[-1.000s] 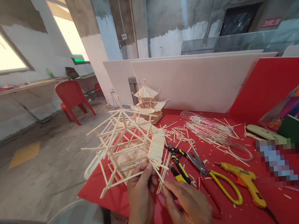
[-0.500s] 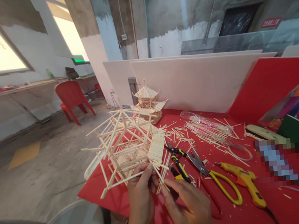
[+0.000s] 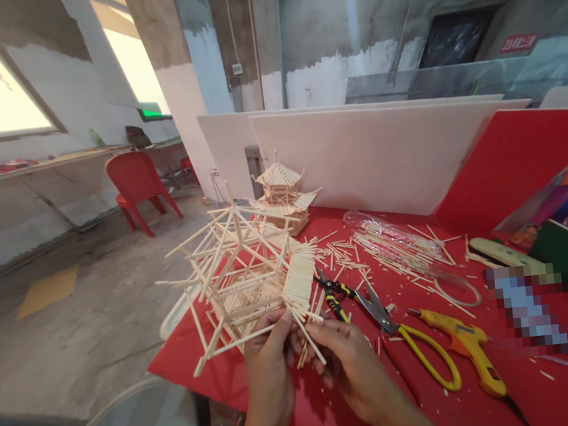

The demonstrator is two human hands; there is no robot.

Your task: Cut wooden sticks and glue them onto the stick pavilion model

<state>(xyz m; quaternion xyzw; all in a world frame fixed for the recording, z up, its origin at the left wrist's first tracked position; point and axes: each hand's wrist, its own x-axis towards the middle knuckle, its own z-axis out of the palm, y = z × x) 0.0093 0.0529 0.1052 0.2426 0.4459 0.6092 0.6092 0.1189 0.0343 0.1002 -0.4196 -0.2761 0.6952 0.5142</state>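
Left hand (image 3: 270, 355) grips stick frame (image 3: 238, 234) near red table edge (image 3: 216, 395).

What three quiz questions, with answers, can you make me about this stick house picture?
1. True or false: a small stick tower stands behind the open stick house.

2. What pokes out of the clear plastic bag?
A. Sticks
B. Pencils
C. Spoons

3. Fill the gap: the hand nearer the glue gun is the person's ____ hand.

Key:
1. True.
2. A.
3. Right: the right hand.
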